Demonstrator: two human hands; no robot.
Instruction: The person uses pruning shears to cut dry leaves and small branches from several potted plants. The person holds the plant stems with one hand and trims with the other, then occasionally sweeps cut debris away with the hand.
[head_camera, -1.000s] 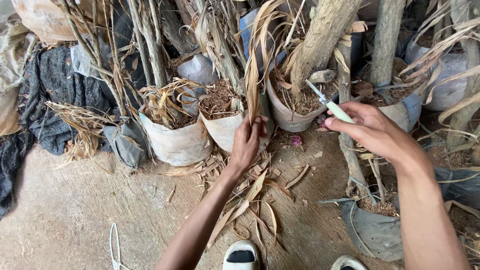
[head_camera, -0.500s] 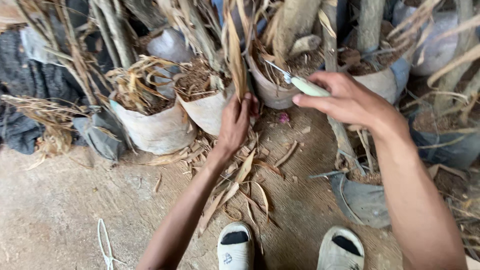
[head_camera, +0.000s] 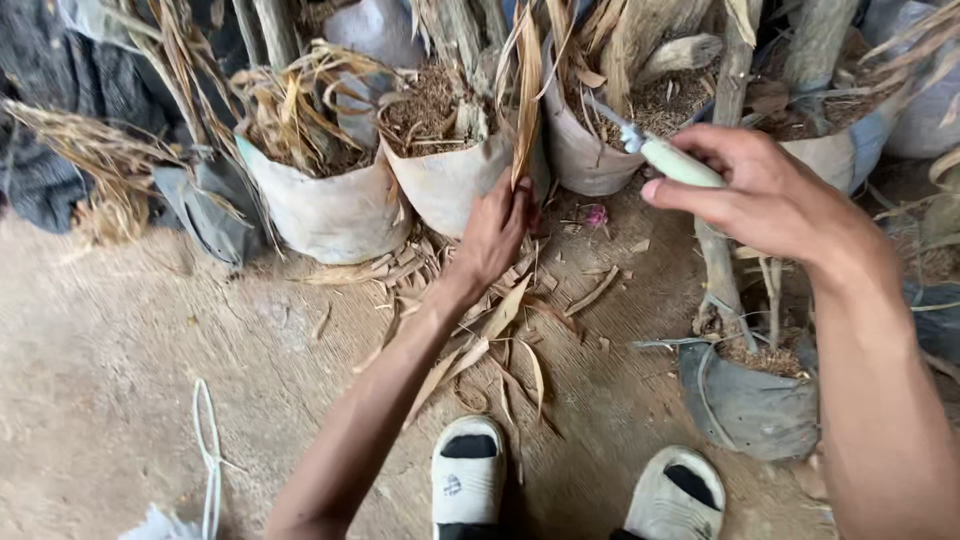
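Observation:
My left hand (head_camera: 495, 235) grips the base of a long dry leaf (head_camera: 526, 100) that hangs beside a white grow bag (head_camera: 450, 185) filled with brown fibre. My right hand (head_camera: 765, 195) is raised to the right of it and holds a small knife with a pale green handle (head_camera: 680, 162); its short blade (head_camera: 610, 115) points up and left toward the leaf. The knife is a little apart from the leaf. Thick grey trunks (head_camera: 650, 30) rise from the bags behind.
Another white grow bag (head_camera: 325, 210) stands to the left, a dark grey bag (head_camera: 750, 405) at the lower right. Cut dry leaves (head_camera: 500, 320) litter the dirt floor. My two white sandals (head_camera: 468, 480) show at the bottom. A white cord (head_camera: 208, 450) lies lower left.
The view has shifted down and closer. My left hand keeps its hold on the leaf; my right hand with the knife has come lower and nearer to it.

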